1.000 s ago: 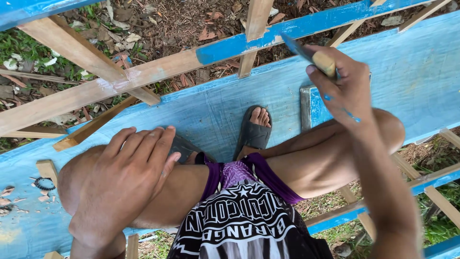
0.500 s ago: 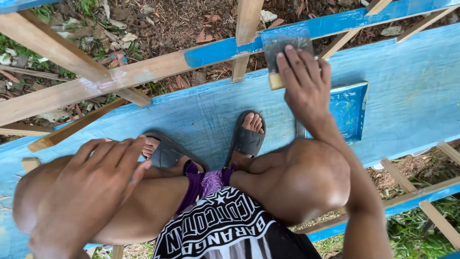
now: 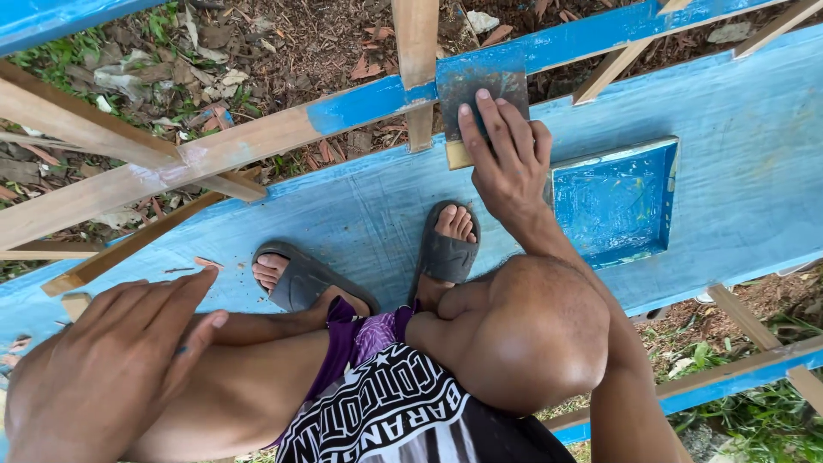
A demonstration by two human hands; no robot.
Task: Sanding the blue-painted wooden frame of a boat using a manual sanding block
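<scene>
I squat in grey sandals (image 3: 446,253) on a wide blue-painted plank (image 3: 746,120). My right hand (image 3: 507,161) grips a broad flat scraper (image 3: 480,84) smeared with blue paint, its wooden handle under my fingers. The blade lies flat against a long wooden rail (image 3: 249,146), right where the rail's blue part meets its bare wood. My left hand (image 3: 103,369) rests on my left knee with fingers spread and holds nothing.
A square blue tray (image 3: 613,201) of paint sits on the plank just right of my right hand. Bare wooden slats (image 3: 81,120) cross at the left. More blue-edged slats (image 3: 746,364) lie at the lower right. Below the frame is ground with dry leaves and grass.
My right hand came down from the upper right with the scraper and pressed its blade onto the rail. My left hand stayed on my knee.
</scene>
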